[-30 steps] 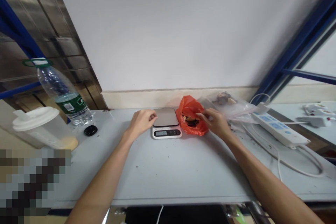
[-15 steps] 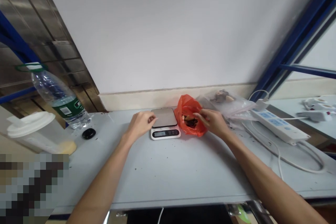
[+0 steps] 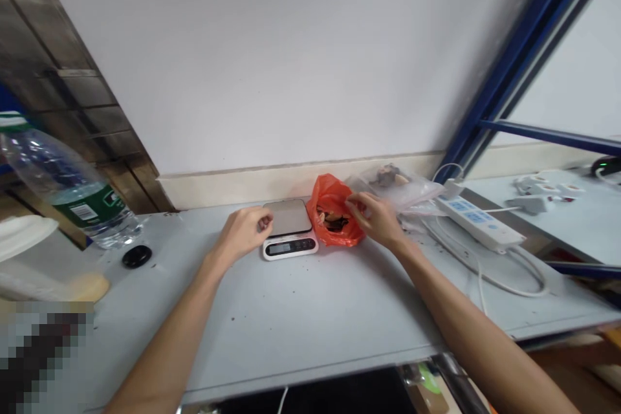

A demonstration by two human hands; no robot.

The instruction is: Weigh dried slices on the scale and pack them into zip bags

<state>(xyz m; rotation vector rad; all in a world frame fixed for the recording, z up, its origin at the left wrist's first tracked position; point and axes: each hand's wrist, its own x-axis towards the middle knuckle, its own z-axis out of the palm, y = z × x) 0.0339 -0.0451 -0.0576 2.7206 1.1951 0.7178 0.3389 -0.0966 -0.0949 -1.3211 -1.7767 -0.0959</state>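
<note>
My left hand [image 3: 245, 231] is curled closed at the left edge of a small digital kitchen scale [image 3: 292, 215]. Whatever its fingers hold, if anything, is hidden. A red plastic bag [image 3: 334, 241] stands open against the scale's right side, with dark brown and tan dried pieces [image 3: 334, 220] inside. At the bag's right rim, my right hand [image 3: 376, 215] is closed in a pinch on the thin plastic. Nothing lies on the scale's metal plate, and its display digits are too small to read.
Behind my right hand lies a clear plastic bag [image 3: 412, 194] with dark pieces. A white power strip [image 3: 480, 223] and its cable [image 3: 528, 291] are to the right. On the left stand a water bottle [image 3: 87, 200], a black cap [image 3: 137, 256] and a white-lidded container [image 3: 43, 265].
The camera has turned to the right, so everything sits further left in view. Both hands keep about the same places at the scale and the bag.
</note>
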